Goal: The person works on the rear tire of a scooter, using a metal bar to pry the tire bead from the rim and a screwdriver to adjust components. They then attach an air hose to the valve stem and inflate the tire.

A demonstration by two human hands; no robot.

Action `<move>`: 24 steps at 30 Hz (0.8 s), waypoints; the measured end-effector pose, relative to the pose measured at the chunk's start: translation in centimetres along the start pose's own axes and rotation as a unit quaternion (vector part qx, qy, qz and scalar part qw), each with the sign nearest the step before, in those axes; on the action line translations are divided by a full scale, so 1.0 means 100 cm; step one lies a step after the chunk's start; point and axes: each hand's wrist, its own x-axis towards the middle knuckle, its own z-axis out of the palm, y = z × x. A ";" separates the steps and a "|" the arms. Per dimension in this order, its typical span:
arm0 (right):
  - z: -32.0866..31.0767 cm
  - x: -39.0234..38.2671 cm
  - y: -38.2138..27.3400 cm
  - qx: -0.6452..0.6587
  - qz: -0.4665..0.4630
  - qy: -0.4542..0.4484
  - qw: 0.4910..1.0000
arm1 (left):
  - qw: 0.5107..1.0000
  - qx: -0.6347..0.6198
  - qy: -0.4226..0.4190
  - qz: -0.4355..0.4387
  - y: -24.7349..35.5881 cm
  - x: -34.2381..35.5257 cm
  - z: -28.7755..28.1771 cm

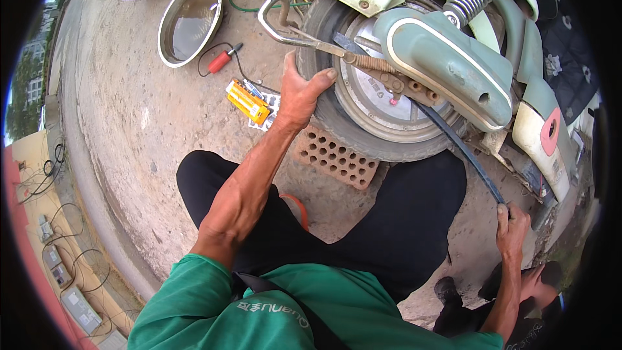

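Note:
My left hand (299,96) grips the left edge of the scooter's rear tyre (363,137), thumb on the sidewall and fingers toward the tread. My right hand (513,225), low on the right, is closed round the near end of a long dark flat pry bar (459,146). The bar runs up to the wheel hub (382,100) and passes behind the swingarm cover. A dark flat piece (350,44) shows on the hub's far side, in line with it; whether it is the same bar I cannot tell.
A perforated brick (337,159) lies under the tyre. Left of it are a yellow box (248,100), a red-handled tool (220,61), a basin of murky water (193,23) and a green hose (249,8). The bent metal stand (275,26) juts out left. Another person's hand (541,287) shows lower right.

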 end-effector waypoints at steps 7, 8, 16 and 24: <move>-0.017 -0.029 -0.040 -0.038 0.025 0.011 0.999 | 0.999 -0.034 0.001 -0.012 -0.016 0.004 -0.008; -0.012 -0.023 -0.036 -0.042 0.012 0.033 0.999 | 0.999 -0.034 0.003 -0.001 -0.011 0.006 -0.006; -0.001 0.005 -0.005 -0.028 -0.014 0.020 0.999 | 1.000 -0.005 -0.005 0.002 0.000 0.001 -0.002; -0.012 -0.019 -0.067 -0.081 0.022 0.058 0.995 | 1.000 -0.005 -0.003 0.001 0.001 0.002 -0.007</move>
